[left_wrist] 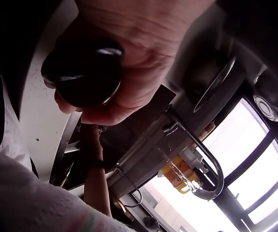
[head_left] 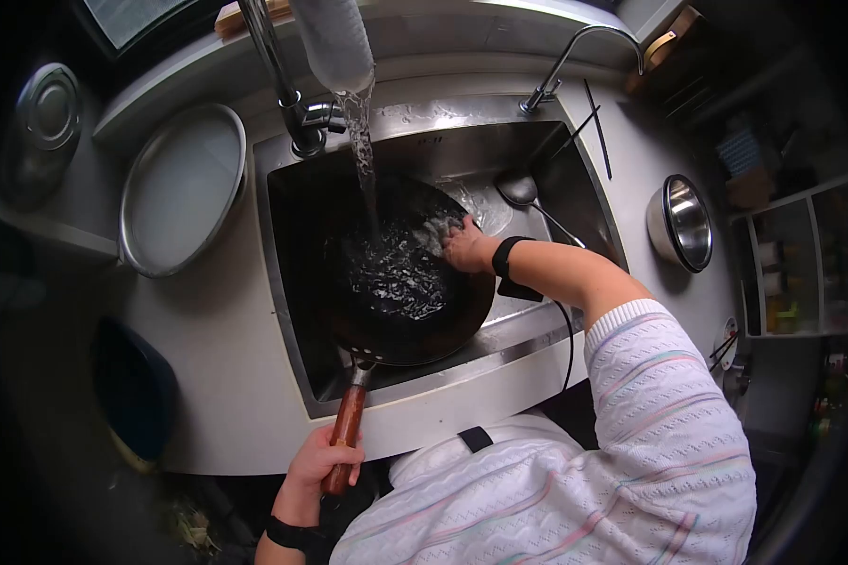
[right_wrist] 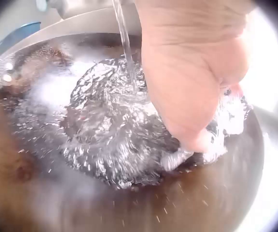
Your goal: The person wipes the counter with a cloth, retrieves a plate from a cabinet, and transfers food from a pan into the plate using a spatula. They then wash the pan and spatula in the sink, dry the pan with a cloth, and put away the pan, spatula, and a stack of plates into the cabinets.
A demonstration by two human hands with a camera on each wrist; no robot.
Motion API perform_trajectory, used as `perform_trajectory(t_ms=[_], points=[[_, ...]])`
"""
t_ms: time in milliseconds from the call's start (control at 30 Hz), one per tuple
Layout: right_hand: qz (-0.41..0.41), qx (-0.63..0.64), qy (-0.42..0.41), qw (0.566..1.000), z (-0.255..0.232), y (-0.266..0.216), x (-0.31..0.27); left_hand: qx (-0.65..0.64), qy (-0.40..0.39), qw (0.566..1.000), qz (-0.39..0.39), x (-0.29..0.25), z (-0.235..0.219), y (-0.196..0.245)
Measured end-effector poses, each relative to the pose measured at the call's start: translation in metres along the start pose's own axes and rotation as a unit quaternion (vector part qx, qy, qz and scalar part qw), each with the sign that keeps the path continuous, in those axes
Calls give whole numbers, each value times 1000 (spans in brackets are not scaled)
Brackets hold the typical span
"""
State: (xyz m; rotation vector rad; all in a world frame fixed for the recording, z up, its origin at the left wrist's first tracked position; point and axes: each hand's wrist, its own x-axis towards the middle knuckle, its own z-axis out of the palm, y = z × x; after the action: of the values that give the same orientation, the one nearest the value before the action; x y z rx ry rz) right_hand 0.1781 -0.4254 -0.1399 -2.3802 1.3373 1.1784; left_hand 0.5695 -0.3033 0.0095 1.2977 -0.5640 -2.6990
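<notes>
Head view: the left hand (head_left: 322,468) grips the wooden handle (head_left: 347,428) of the wok (head_left: 462,311) in the sink (head_left: 287,311); the right hand (head_left: 464,247) presses a scrubber (right_wrist: 226,121) inside. Faucet water (head_left: 360,141) pooling there could splash out or tip the wok.

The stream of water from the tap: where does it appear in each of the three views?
Head view: the stream of water falls at top centre into the black wok.
Left wrist view: a thin broken stream shows at lower right, under the curved tap.
Right wrist view: it comes down at top centre, beside the right hand.
Shared landmark: the right hand, in the head and right wrist views.
</notes>
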Motion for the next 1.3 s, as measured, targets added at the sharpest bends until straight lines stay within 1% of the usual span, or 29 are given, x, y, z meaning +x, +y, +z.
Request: perform_trajectory(t_ms=[33,67,100,133,167,200,233,300,333,367,400,433,500,533,567,633,700,733,767,800,833,900,933,967,1033,1100,1133,1233,1300], points=[[-14,28,0,1000,1,7,-20,7,1,1000,3,0,-2,-1],[3,52,-17,998,6,14,-34,15,2,1000,4,0,-3,-2],[34,110,-48,992,-14,19,-61,16,-1,1000,4,0,-5,-3],[74,174,-79,979,-9,31,-75,25,4,1000,4,1,-6,-4],[123,183,-87,971,-9,41,-94,35,10,999,5,1,-6,-4],[167,223,-90,956,6,55,-104,38,6,999,3,2,-5,-3],[209,247,-45,945,23,62,-117,32,10,999,1,1,-4,-2],[233,374,63,896,61,76,-128,29,9,1000,-5,1,-1,-1],[237,375,62,894,65,78,-130,37,16,999,0,1,0,-1],[299,445,128,834,69,80,-132,45,25,999,4,0,0,-1],[356,507,194,761,74,82,-135,48,23,999,2,1,1,0],[359,509,193,758,74,82,-140,60,28,998,2,1,1,1],[330,403,332,787,75,83,-153,76,34,997,-1,0,2,1],[383,379,231,810,73,83,-166,79,41,996,-4,0,3,2],[411,348,107,836,44,76,-190,81,46,996,-6,1,4,3],[376,291,-75,877,44,67,-211,69,43,997,-6,1,6,5],[392,235,-55,888,68,50,-215,52,44,998,-4,1,8,3],[392,247,-57,884,65,48,-218,53,39,998,2,1,8,3],[359,275,-66,889,58,50,-225,53,37,998,10,0,7,3],[384,430,-32,816,50,53,-235,53,33,998,6,0,4,2],[399,572,-1,716,36,55,-247,48,41,998,7,0,4,3],[377,540,60,750,15,44,-273,61,32,998,3,1,4,2],[343,461,104,812,24,39,-280,56,34,998,3,0,5,2],[340,459,105,814,11,33,-282,53,35,998,6,1,5,2],[297,400,79,863,-17,16,-279,66,24,997,7,1,2,0],[224,387,66,892,-12,7,-251,61,25,998,7,1,3,1],[200,374,53,904,-14,1,-236,57,26,998,2,-1,3,2],[183,349,51,918,-6,-11,-191,56,29,998,-6,0,1,0],[106,321,-53,940,-25,-10,-178,49,30,998,3,0,3,1]])
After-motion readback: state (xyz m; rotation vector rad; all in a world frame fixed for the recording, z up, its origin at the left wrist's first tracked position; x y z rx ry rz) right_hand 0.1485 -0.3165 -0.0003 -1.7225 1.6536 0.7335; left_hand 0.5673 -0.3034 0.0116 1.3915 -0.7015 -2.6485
